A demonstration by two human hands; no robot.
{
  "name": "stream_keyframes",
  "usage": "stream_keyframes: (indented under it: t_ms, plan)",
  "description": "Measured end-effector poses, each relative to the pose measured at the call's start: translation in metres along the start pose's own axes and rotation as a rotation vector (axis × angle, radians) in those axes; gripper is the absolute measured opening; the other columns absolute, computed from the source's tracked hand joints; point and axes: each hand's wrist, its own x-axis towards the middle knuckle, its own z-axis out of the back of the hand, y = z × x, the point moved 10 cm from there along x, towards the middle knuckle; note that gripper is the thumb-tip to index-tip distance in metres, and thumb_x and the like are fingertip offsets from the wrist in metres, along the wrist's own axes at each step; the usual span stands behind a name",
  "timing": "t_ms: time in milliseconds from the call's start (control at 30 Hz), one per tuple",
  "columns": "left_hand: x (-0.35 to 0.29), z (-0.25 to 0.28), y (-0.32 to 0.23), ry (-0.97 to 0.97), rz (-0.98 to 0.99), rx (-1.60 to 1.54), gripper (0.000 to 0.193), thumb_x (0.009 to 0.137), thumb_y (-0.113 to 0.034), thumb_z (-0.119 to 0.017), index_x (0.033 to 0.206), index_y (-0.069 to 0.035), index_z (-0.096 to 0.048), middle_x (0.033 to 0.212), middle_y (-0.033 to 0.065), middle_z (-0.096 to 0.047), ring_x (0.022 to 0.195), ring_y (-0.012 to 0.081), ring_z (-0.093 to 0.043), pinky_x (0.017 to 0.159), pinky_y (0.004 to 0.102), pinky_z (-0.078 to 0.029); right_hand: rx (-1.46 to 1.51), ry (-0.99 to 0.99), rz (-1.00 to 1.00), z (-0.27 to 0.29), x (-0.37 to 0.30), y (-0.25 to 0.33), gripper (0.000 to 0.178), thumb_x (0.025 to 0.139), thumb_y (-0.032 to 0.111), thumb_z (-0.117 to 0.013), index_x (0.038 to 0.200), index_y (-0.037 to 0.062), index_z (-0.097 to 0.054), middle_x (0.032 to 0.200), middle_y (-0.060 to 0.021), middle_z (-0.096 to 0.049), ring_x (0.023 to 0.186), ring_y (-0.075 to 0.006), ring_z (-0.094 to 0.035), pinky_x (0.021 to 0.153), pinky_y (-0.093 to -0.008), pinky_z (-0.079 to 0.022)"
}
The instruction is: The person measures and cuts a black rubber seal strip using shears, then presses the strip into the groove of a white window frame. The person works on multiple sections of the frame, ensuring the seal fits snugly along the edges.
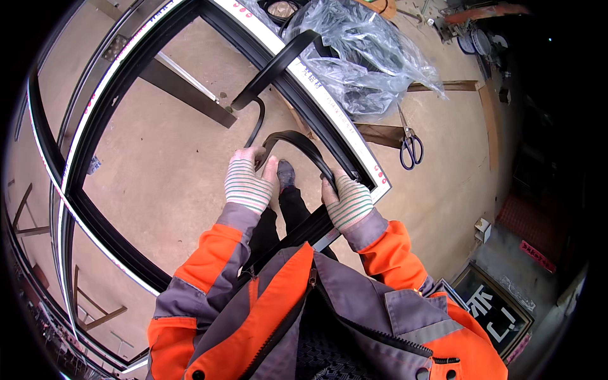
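A black rubber sealing strip [296, 139] arches between my two hands, and more of it loops up over the frame bar. My left hand [250, 182], in a striped fingerless-looking glove, is closed on the strip above the frame's opening. Near the frame's lower right corner, my right hand [348, 199] grips the strip's other stretch, its fingertips against the inner black edge. The window frame [345, 117] has black inner profiles and white film with printed marks on its outer faces. My right palm hides part of that corner.
Clear plastic sheeting [361, 57] lies beyond the frame's right bar. Scissors [410, 147] with dark handles rest on or beside a brown strip. A brown bar [190, 95] lies on the floor inside the opening. More frames [54, 171] stand at left; a dark sign board [491, 307] lies lower right.
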Motion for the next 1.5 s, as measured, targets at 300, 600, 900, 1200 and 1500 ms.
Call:
stream_keyframes:
  t_ms: [300,600,900,1200,1500]
  plan:
    - [-0.025,-0.109,0.003,0.443,0.622,-1.45,0.067,0.092,-0.066,-0.056,0.109,-0.002,-0.062,0.082,0.0093,-0.062,0.063,0.016,-0.055,0.06,0.0335,-0.047,-0.049,0.146,0.004,-0.005,-0.003,0.011,0.024,0.098,0.016,-0.058,0.118,0.0033,-0.058,0.071,-0.0142,-0.066,0.065,-0.031,-0.069,0.059,-0.0395,-0.052]
    - [0.014,-0.091,-0.013,0.373,0.652,-1.153,0.028,0.092,-0.03,-0.075,0.081,-0.008,-0.06,0.06,0.0027,-0.054,0.048,0.0116,-0.05,0.047,0.0286,-0.044,0.293,-0.146,0.071,0.035,-0.018,-0.014,0.042,0.09,0.015,-0.072,0.127,0.0005,-0.059,0.107,-0.0162,-0.066,0.096,-0.0253,-0.068,0.083,-0.0355,-0.054]
    - [0.034,-0.094,-0.006,0.197,0.672,-0.997,0.034,0.087,-0.029,-0.08,0.086,-0.004,-0.058,0.063,0.0047,-0.057,0.046,0.012,-0.055,0.04,0.027,-0.044,0.091,-0.568,-0.017,0.109,-0.05,-0.072,0.029,0.092,0.001,-0.066,0.12,-0.0018,-0.063,0.109,-0.0146,-0.07,0.099,-0.0216,-0.068,0.091,-0.0329,-0.053]
    - [0.036,-0.101,-0.026,0.173,0.68,-1.011,0.043,0.088,-0.033,-0.079,0.1,0.0,-0.055,0.073,0.0093,-0.065,0.052,0.012,-0.061,0.039,0.023,-0.044,-0.117,-0.45,0.069,0.085,-0.04,-0.066,0.046,0.083,0.012,-0.074,0.125,-0.0013,-0.06,0.116,-0.02,-0.063,0.111,-0.0337,-0.06,0.099,-0.0407,-0.047]
    - [0.032,-0.106,-0.019,0.065,0.732,-1.071,0.041,0.093,-0.03,-0.072,0.103,0.006,-0.056,0.074,0.0138,-0.067,0.052,0.0164,-0.065,0.037,0.0234,-0.044,-0.207,-0.309,0.001,0.064,-0.019,-0.068,0.069,0.077,0.024,-0.079,0.134,-0.0035,-0.051,0.115,-0.0225,-0.061,0.108,-0.0359,-0.059,0.096,-0.043,-0.048]
